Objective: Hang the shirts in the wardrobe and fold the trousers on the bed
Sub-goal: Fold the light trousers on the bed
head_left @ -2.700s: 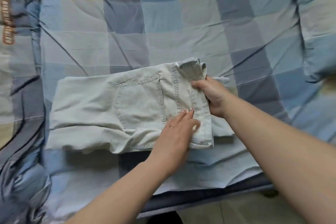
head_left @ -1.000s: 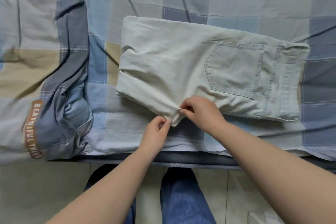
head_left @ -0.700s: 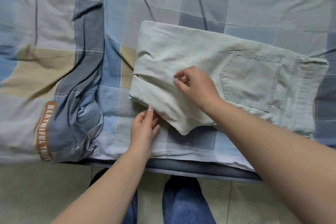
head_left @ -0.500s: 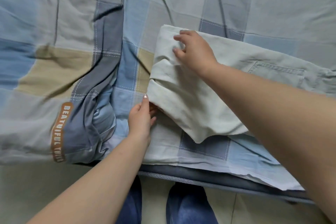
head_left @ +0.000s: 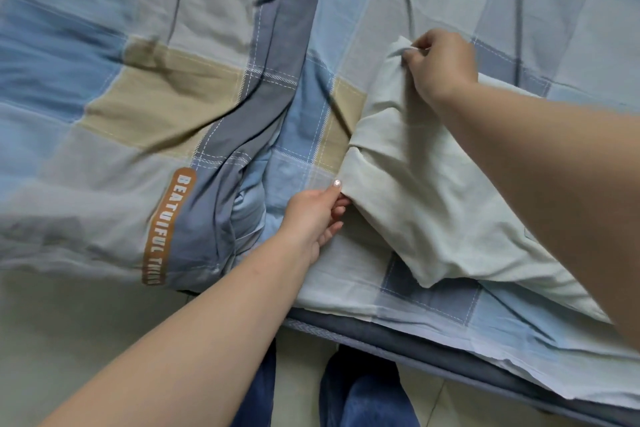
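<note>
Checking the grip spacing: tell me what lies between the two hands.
In the head view, only the folded end of the trousers runs between the left hand, at its near corner, and the right hand, pinching its far corner.

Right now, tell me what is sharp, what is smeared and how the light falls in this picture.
Head view: soft, even light with no glare; faint shadows under the folded pale green trousers and the left hand. The checked blue and beige bedcover smears toward the left edge, while the right hand gripping the trousers' far corner looks fairly sharp. Wide-angle bending curves the bed edge.
</note>
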The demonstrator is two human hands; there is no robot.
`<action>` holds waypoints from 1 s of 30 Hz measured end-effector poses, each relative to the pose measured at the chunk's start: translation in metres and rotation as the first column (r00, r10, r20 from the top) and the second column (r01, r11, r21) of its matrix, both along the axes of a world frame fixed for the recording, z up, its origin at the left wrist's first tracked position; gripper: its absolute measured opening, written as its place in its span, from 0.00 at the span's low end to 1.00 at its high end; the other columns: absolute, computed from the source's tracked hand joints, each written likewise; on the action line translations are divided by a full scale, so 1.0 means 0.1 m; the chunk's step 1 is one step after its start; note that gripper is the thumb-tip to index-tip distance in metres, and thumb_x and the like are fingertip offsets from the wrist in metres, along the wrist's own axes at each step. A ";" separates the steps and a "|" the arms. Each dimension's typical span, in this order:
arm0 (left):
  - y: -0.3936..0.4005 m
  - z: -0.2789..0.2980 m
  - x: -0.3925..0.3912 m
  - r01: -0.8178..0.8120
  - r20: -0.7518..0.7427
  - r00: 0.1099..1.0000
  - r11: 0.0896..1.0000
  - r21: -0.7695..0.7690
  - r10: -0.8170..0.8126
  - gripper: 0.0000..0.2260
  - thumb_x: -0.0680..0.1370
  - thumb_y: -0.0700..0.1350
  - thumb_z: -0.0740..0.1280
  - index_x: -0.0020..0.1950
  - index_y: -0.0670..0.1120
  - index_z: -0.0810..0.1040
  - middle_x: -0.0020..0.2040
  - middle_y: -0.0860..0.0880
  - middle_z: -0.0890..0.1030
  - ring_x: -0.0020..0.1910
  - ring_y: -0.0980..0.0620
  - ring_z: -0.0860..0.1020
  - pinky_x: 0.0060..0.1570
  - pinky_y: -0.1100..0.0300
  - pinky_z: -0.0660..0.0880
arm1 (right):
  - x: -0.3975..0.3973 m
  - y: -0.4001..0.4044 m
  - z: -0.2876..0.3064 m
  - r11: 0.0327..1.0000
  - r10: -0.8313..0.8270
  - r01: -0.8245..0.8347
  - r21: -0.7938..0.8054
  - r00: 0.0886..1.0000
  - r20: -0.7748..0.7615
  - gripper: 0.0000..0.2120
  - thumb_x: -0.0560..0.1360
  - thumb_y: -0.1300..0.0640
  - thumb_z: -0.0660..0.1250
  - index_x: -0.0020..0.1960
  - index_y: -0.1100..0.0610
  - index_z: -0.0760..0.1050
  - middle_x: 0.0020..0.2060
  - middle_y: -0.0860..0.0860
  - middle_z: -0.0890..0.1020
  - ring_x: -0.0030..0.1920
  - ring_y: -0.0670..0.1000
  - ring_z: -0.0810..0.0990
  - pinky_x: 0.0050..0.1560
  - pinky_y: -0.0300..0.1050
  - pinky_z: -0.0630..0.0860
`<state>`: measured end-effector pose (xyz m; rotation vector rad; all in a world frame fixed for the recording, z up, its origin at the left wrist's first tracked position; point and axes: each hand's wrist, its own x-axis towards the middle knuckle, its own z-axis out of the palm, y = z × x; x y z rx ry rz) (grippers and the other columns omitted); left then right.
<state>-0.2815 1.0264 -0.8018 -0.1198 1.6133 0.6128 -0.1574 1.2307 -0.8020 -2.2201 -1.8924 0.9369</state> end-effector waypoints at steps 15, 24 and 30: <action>-0.17 0.01 -0.13 0.284 -0.226 0.950 0.902 0.326 -0.217 0.09 0.77 0.45 0.69 0.56 0.48 0.76 0.48 0.51 0.82 0.44 0.59 0.79 0.48 0.64 0.74 | -0.16 0.09 0.03 0.989 -0.108 0.090 -0.116 0.982 -0.155 0.10 0.77 0.50 0.62 0.43 0.53 0.79 0.37 0.50 0.83 0.42 0.50 0.82 0.51 0.42 0.77; -0.27 -0.06 -0.14 0.533 -0.432 0.791 0.835 0.139 -0.433 0.15 0.75 0.52 0.70 0.38 0.41 0.74 0.34 0.42 0.78 0.33 0.50 0.77 0.37 0.59 0.76 | -0.14 -0.10 0.07 0.991 -0.121 0.095 -0.093 0.932 -0.341 0.13 0.78 0.54 0.63 0.62 0.51 0.75 0.62 0.50 0.77 0.62 0.47 0.74 0.65 0.38 0.67; 0.13 -0.06 -0.20 0.461 -0.324 0.867 0.858 0.228 -0.379 0.12 0.76 0.49 0.70 0.56 0.45 0.78 0.50 0.50 0.82 0.47 0.55 0.80 0.49 0.66 0.75 | 0.26 -0.66 0.11 0.967 -0.221 0.253 0.028 0.888 -0.404 0.19 0.79 0.57 0.59 0.70 0.57 0.69 0.72 0.53 0.67 0.72 0.48 0.64 0.72 0.38 0.56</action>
